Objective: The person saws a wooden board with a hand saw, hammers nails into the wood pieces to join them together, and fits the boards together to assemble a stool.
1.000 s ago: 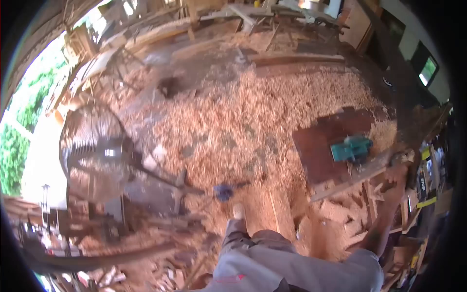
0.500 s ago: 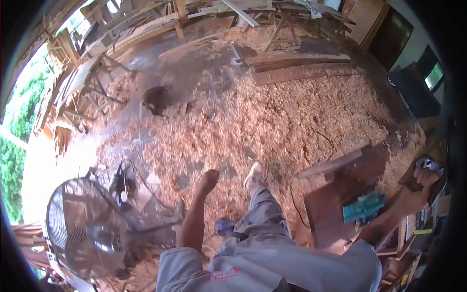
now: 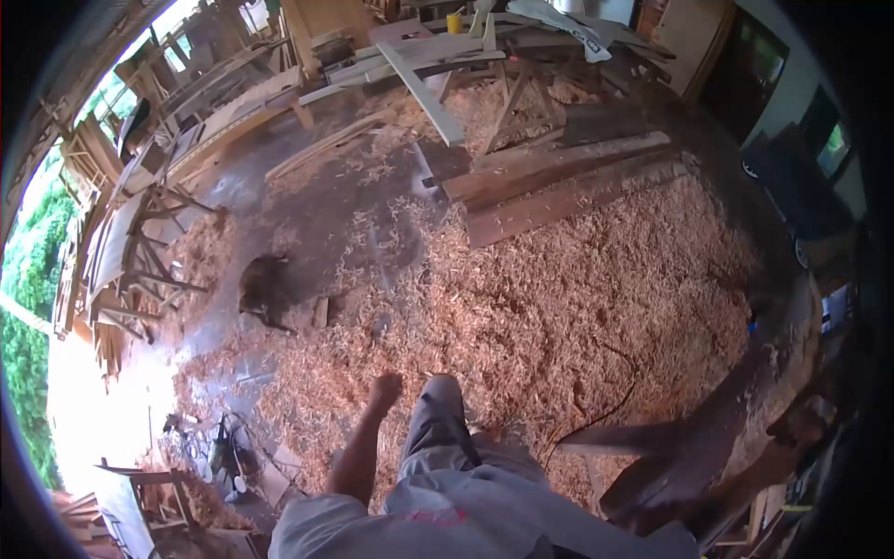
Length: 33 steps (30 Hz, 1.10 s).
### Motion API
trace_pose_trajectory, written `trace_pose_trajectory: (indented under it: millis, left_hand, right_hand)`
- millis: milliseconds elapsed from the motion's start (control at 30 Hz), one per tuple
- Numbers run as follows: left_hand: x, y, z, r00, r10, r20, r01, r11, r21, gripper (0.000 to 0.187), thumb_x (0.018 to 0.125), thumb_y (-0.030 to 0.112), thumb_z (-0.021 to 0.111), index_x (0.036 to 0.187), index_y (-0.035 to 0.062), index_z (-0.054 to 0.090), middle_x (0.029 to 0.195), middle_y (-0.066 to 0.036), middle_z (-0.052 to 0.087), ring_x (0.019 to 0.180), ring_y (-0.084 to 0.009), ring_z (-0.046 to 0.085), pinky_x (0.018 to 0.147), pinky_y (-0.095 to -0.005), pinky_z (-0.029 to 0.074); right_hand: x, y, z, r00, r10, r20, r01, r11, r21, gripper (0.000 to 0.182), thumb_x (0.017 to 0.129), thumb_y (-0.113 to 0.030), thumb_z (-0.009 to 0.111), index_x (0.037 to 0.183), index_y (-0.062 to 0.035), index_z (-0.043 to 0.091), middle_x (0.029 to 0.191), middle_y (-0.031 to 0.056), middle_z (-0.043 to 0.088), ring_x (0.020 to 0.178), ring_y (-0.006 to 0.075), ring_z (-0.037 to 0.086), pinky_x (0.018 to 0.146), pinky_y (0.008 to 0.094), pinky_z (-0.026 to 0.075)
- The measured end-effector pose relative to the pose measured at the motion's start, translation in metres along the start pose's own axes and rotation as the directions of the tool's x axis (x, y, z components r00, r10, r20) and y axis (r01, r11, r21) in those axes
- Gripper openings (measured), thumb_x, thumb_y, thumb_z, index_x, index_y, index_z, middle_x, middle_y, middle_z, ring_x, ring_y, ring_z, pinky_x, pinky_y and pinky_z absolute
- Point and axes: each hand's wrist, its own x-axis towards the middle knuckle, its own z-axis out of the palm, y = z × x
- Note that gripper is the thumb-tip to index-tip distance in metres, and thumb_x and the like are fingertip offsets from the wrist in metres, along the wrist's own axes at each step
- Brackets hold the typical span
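My left hand (image 3: pixel 386 389) hangs in front of my left side above the wood shavings (image 3: pixel 559 307), fingers curled into a loose fist, with nothing seen in it. Out at the right edge, my right hand (image 3: pixel 799 424) is in deep shadow beside a dark wooden board (image 3: pixel 689 466). Its fingers look bent round something dark that I cannot make out. One knee (image 3: pixel 442 396) is raised in front of me.
A dark animal (image 3: pixel 264 289) is on the floor ahead to the left. Long planks (image 3: pixel 568 177) lie across the shavings, near a wooden trestle (image 3: pixel 526 102). A black cable (image 3: pixel 615 405) curves on the right. Tools and cords (image 3: pixel 228 456) lie at lower left.
My view has tilted up and moved forward; the fan at lower left and the teal object at right are out of sight. My right hand has gone from light into shadow.
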Motion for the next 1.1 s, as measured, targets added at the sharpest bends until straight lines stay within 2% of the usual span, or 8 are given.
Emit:
trace_pose_trajectory:
  millis: [300, 367, 433, 700, 767, 833, 900, 1100]
  left_hand:
    - [0.378, 0.338, -0.067, 0.867, 0.126, -0.483, -0.286, 0.919, -0.272, 0.065, 0.093, 0.051, 0.052, 0.122, -0.0078, 0.052, 0.117, -0.029, 0.058, 0.108, -0.0404, 0.057, 0.092, -0.0433, 0.043]
    - [0.442, 0.367, -0.054, 0.863, -0.025, -0.505, -0.163, 0.931, -0.325, 0.078, 0.087, 0.054, 0.061, 0.130, -0.0100, 0.044, 0.124, -0.030, 0.055, 0.112, -0.0366, 0.056, 0.095, -0.0395, 0.043]
    - [0.476, 0.384, -0.050, 0.968, 0.097, -0.231, -0.245, 0.556, -0.794, 0.075, 0.082, 0.045, 0.071, 0.127, -0.0090, 0.045, 0.117, -0.022, 0.059, 0.103, -0.0277, 0.059, 0.087, -0.0359, 0.047]
    - [0.482, 0.365, -0.044, 0.961, -0.137, -0.239, -0.037, 0.794, -0.607, 0.057, 0.078, 0.023, 0.075, 0.123, 0.0012, 0.047, 0.097, -0.009, 0.060, 0.087, -0.0182, 0.058, 0.072, -0.0335, 0.049]
    - [0.494, 0.333, -0.034, 0.949, -0.126, -0.290, -0.061, 0.828, -0.558, 0.061, 0.074, 0.024, 0.076, 0.123, 0.0023, 0.047, 0.099, -0.012, 0.060, 0.092, -0.0210, 0.058, 0.077, -0.0358, 0.049]
    - [0.494, 0.354, -0.050, 0.918, -0.347, -0.193, 0.244, 0.876, -0.415, 0.068, 0.069, 0.022, 0.075, 0.121, -0.0079, 0.044, 0.101, -0.021, 0.061, 0.094, -0.0303, 0.061, 0.083, -0.0407, 0.049]
    - [0.490, 0.367, -0.049, 0.868, -0.448, -0.216, 0.372, 0.873, -0.315, 0.069, 0.069, 0.017, 0.072, 0.122, -0.0134, 0.042, 0.104, -0.026, 0.060, 0.099, -0.0332, 0.061, 0.088, -0.0402, 0.049]
    - [0.493, 0.434, -0.048, 0.629, -0.658, -0.414, 0.684, 0.722, -0.108, 0.080, 0.069, 0.015, 0.071, 0.134, -0.0113, 0.033, 0.111, -0.031, 0.059, 0.104, -0.0398, 0.060, 0.090, -0.0376, 0.050]
  right_hand:
    - [0.080, 0.112, 0.207, 0.853, -0.470, 0.229, 0.522, 0.783, -0.338, 0.020, 0.095, -0.012, 0.055, 0.079, -0.0028, 0.050, 0.069, 0.0001, 0.040, 0.062, 0.0145, 0.041, 0.059, 0.0308, 0.036]
    - [0.113, 0.115, 0.258, 0.775, -0.155, 0.613, -0.136, 0.906, 0.401, 0.012, 0.091, -0.011, 0.059, 0.090, 0.0006, 0.058, 0.085, 0.0046, 0.059, 0.076, 0.0143, 0.058, 0.073, 0.0287, 0.047]
    - [0.133, 0.129, 0.305, 0.844, -0.162, 0.511, 0.027, 0.965, 0.261, 0.011, 0.091, -0.012, 0.058, 0.089, -0.0020, 0.056, 0.084, 0.0021, 0.059, 0.076, 0.0098, 0.059, 0.075, 0.0239, 0.046]
    - [0.253, 0.326, 0.397, 0.986, -0.008, 0.168, -0.038, 0.964, 0.265, 0.023, 0.094, -0.017, 0.056, 0.108, 0.0014, 0.061, 0.091, 0.0060, 0.066, 0.073, 0.0166, 0.059, 0.084, 0.0307, 0.051]
    - [0.273, 0.393, 0.477, 0.741, -0.201, 0.640, -0.040, 0.939, 0.341, 0.035, 0.102, -0.032, 0.039, 0.084, -0.0028, 0.043, 0.069, 0.0022, 0.036, 0.062, 0.0151, 0.036, 0.065, 0.0282, 0.038]
    - [0.349, 0.519, 0.490, 0.841, -0.241, 0.484, -0.006, 0.891, 0.455, 0.031, 0.092, -0.026, 0.064, 0.103, 0.0017, 0.054, 0.077, 0.0050, 0.059, 0.069, 0.0179, 0.055, 0.068, 0.0338, 0.047]
    - [0.320, 0.522, 0.629, 0.566, -0.127, 0.814, -0.411, 0.812, 0.413, 0.032, 0.089, -0.029, 0.068, 0.091, -0.0036, 0.049, 0.063, -0.0006, 0.046, 0.055, 0.0130, 0.043, 0.055, 0.0301, 0.041]
    - [0.295, 0.616, 0.812, 0.079, -0.114, 0.990, -0.726, 0.675, 0.135, 0.035, 0.086, -0.029, 0.069, 0.078, -0.0064, 0.044, 0.061, -0.0005, 0.038, 0.049, 0.0113, 0.038, 0.049, 0.0270, 0.034]
